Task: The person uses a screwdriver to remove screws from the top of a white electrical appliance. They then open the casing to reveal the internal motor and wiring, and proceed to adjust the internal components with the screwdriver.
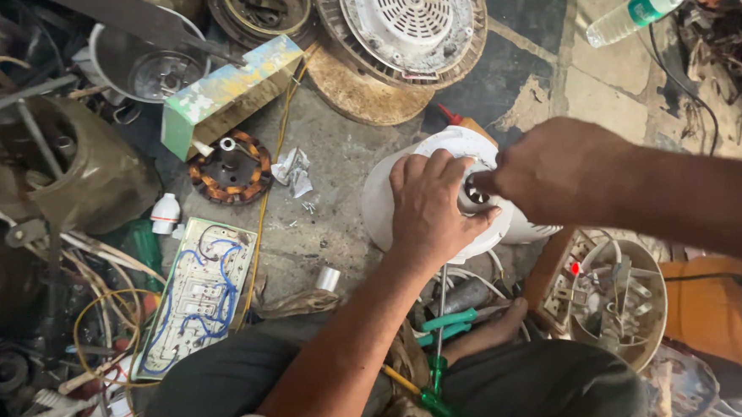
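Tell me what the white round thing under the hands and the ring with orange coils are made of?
The white housing looks like smooth moulded plastic, slightly glossy. The ring seems dark metal wound with copper wire, judging by its orange-brown coils.
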